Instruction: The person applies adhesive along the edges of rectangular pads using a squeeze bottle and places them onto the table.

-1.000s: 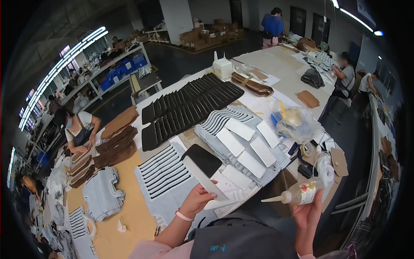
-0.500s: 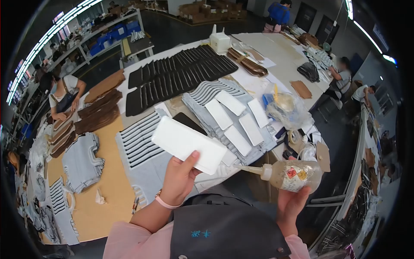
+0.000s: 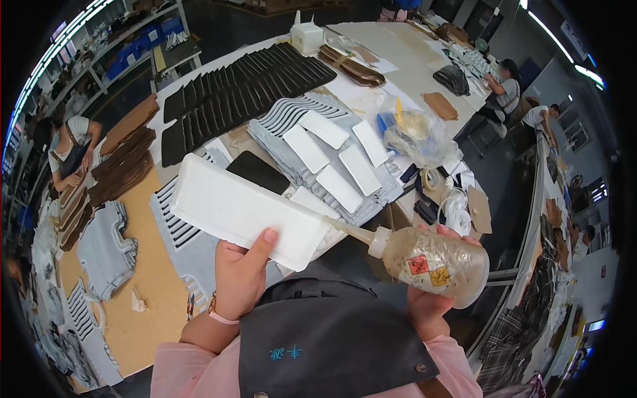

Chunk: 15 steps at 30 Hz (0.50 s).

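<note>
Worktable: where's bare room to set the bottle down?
Free: the tan board between the folded grey stack and slatted grey pieces, bar a small white scrap; the far tabletop between the brown bundle and black bundle. Crowded: the right edge, with plastic bag and brown card; the middle, under white panels.

Panels (image 3: 359,170) lie on a stack (image 3: 271,134) beyond the bottle (image 3: 434,265), left of the plastic bag (image 3: 432,142).

Has two fanned rows of flat black pieces (image 3: 247,98) across the pale worktable (image 3: 398,41), with a white plastic box (image 3: 307,38) and a banded bundle of brown strips (image 3: 352,67) beyond, a crumpled clear plastic bag (image 3: 424,144) to the right, and stacked flat brown pieces (image 3: 123,166) at left.
</note>
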{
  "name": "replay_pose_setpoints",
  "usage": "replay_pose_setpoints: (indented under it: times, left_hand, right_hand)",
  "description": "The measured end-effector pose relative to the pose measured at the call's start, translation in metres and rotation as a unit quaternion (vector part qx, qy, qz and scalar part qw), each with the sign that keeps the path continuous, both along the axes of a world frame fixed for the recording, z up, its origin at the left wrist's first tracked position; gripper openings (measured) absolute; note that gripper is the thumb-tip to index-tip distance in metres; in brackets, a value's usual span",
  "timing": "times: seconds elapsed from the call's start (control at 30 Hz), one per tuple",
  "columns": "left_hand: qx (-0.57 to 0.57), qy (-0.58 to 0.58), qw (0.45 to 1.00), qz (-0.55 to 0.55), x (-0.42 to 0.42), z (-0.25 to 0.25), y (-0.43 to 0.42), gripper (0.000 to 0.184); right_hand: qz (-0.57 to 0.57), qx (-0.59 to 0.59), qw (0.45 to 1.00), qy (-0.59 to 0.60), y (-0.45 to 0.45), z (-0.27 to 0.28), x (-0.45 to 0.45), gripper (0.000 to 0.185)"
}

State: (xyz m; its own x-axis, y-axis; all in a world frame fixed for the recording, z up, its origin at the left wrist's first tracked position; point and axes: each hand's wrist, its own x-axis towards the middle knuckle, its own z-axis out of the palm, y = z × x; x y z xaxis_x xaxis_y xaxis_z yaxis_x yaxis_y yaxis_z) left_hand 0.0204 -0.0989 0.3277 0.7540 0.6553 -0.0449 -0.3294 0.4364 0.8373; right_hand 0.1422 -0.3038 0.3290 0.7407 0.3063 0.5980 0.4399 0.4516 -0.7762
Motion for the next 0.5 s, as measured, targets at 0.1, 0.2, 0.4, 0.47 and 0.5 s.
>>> replay_pose_setpoints:
  times: [0.1, 0.2, 0.4, 0.47, 0.5]
  left_hand:
    - [-0.006, 0.002, 1.0, -0.004, 0.0027, 0.0026, -0.0016, 0.026]
    - [-0.009, 0.002, 1.0, -0.007, 0.0059, 0.0057, -0.0026, 0.026]
    - [0.008, 0.006, 1.0, 0.002, 0.0085, 0.0043, -0.0016, 0.026]
    - [0.007, 0.003, 1.0, 0.002, 0.0089, 0.0045, -0.0019, 0.026]
    - [0.007, 0.004, 1.0, 0.002, 0.0089, 0.0045, -0.0019, 0.025]
  right_hand:
    - [-0.038, -0.019, 0.998, 0.04, -0.0012, 0.0005, -0.0026, 0.095]
    - [-0.028, -0.016, 0.998, 0.056, -0.0018, -0.0022, -0.0004, 0.091]
    - [0.0, -0.006, 0.993, 0.12, 0.0004, 0.0009, -0.0054, 0.09]
    - [-0.011, -0.024, 0.995, 0.098, 0.0011, -0.0005, -0.0065, 0.089]
    - [-0.008, -0.027, 0.994, 0.104, 0.0013, -0.0005, -0.0076, 0.089]
